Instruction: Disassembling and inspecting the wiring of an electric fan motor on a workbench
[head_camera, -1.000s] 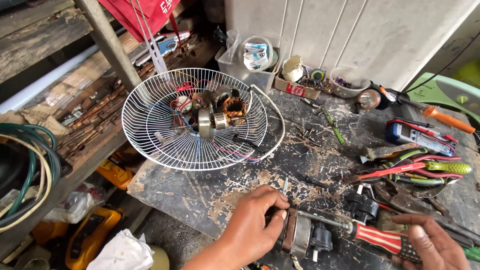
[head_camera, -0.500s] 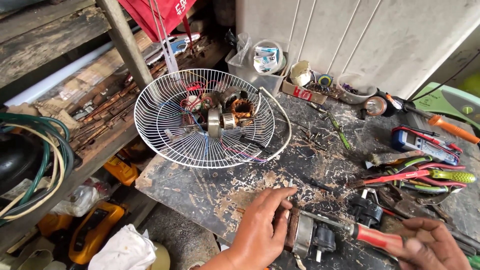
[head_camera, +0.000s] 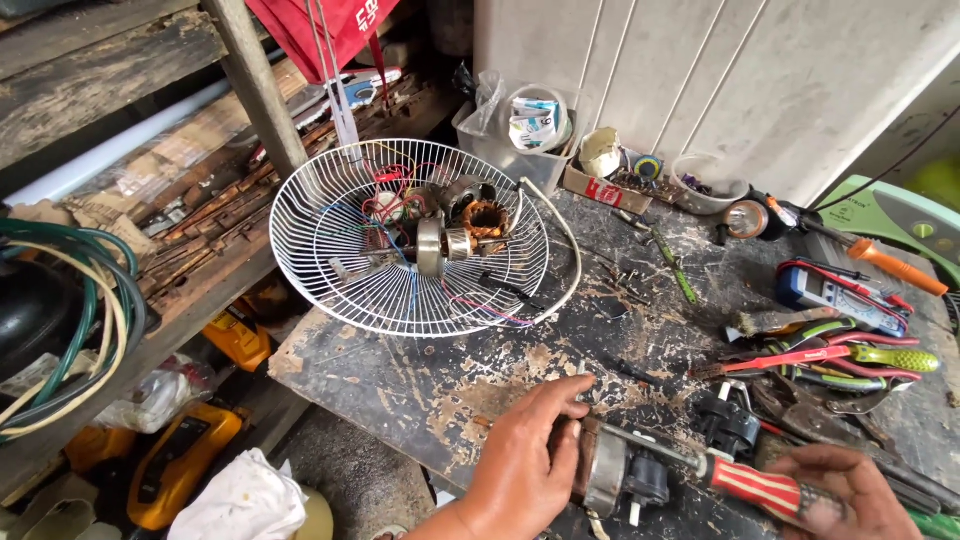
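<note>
Here, left hand (head_camera: 520, 465) grips one motor (head_camera: 610, 472); right hand (head_camera: 835, 490), one screwdriver (head_camera: 745, 480).

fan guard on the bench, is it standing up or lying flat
Lying tilted, concave side up: the white wire fan guard cradles motor parts like a bowl.

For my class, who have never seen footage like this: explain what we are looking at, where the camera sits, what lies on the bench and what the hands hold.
The one picture comes from a camera worn on a person's head, looking down at their own bare hands; there is no machine. The left hand grips a small metal motor part at the near edge of a scratched workbench. The right hand holds a red-striped screwdriver whose shaft reaches that part. Further back a white wire fan guard holds a copper-wound motor and loose wires. To the right lie pliers, a blue meter and an orange-handled tool.
</note>
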